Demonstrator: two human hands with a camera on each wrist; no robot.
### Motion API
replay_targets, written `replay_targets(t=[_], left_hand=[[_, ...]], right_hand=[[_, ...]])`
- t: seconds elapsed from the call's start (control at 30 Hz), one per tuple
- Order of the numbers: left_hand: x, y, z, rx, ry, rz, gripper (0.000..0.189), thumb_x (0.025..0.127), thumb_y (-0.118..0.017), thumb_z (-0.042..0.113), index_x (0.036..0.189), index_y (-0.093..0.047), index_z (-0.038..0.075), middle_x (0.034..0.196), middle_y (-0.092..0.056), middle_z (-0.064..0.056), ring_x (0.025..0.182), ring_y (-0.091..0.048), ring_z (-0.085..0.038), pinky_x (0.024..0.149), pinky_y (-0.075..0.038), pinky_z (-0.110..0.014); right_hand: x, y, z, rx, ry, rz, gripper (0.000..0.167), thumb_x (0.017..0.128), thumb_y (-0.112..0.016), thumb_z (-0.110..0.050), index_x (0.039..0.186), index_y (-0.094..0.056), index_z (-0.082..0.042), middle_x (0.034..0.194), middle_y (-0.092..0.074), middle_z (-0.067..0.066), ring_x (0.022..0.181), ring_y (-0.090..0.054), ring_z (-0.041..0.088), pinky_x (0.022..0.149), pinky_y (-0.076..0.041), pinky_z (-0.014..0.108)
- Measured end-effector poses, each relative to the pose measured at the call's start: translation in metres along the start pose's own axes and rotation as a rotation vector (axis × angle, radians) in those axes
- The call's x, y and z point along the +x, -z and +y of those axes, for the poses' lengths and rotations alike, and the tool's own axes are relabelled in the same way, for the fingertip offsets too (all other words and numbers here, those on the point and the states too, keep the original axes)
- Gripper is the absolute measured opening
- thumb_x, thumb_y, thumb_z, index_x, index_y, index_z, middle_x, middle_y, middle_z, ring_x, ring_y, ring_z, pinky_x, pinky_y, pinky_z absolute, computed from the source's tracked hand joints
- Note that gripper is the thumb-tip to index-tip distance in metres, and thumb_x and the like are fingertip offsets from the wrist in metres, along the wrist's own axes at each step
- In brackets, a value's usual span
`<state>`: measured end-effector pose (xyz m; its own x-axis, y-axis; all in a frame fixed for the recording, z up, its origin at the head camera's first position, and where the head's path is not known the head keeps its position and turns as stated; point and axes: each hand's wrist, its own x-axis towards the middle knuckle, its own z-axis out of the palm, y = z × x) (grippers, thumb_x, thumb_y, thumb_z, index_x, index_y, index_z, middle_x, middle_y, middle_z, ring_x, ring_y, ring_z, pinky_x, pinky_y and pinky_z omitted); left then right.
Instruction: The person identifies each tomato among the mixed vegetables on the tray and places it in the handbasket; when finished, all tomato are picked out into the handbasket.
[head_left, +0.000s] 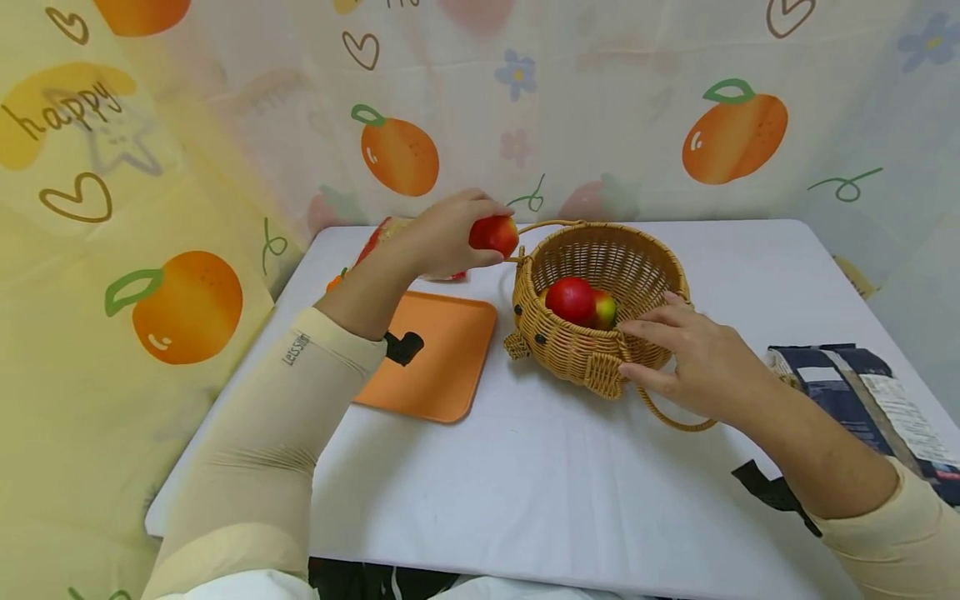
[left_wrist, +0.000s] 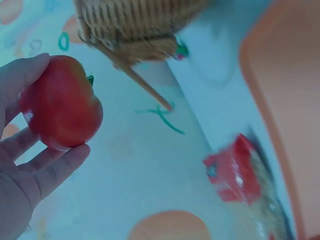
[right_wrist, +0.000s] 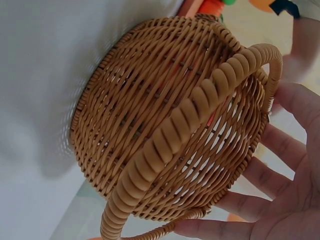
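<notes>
My left hand (head_left: 453,233) holds a red apple (head_left: 495,236) up beside the left rim of a wicker basket (head_left: 573,350); in the left wrist view, thumb and fingers grip the apple (left_wrist: 64,105). Inside the basket, a round red fruit (head_left: 570,301) lies against a red-and-yellow-green one (head_left: 604,309). My right hand (head_left: 697,358) touches the basket's right side, and in the right wrist view its spread, mostly straight fingers (right_wrist: 267,177) meet the rim. One looped handle (right_wrist: 160,135) crosses the near side of the basket in that view.
An orange tray (head_left: 450,350) lies left of the basket, partly under my left forearm. Behind it is a red-and-clear bag (left_wrist: 237,172), with a small orange item (head_left: 335,282) nearby. A dark blue printed bag (head_left: 847,396) lies at the right edge of the white table (head_left: 555,492).
</notes>
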<state>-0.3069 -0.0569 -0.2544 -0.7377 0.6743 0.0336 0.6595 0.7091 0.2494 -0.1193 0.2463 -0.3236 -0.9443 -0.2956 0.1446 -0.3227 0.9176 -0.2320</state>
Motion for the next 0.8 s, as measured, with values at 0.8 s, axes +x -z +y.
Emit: replay_targets(t=[0.8], left_hand=[[0.058, -0.043, 0.072, 0.041, -0.149, -0.108, 0.065, 0.096, -0.071, 0.035, 0.154, -0.046, 0.023, 0.152, -0.046, 0.0, 0.139, -0.043, -0.02, 0.114, -0.043, -0.034]], right_hand=[[-0.001, -0.002, 0.002, 0.012, 0.027, 0.024, 0.053, 0.089, -0.079, -0.042, 0.134, -0.069, -0.016, 0.127, -0.065, 0.014, 0.144, -0.037, 0.052, 0.096, -0.048, 0.068]])
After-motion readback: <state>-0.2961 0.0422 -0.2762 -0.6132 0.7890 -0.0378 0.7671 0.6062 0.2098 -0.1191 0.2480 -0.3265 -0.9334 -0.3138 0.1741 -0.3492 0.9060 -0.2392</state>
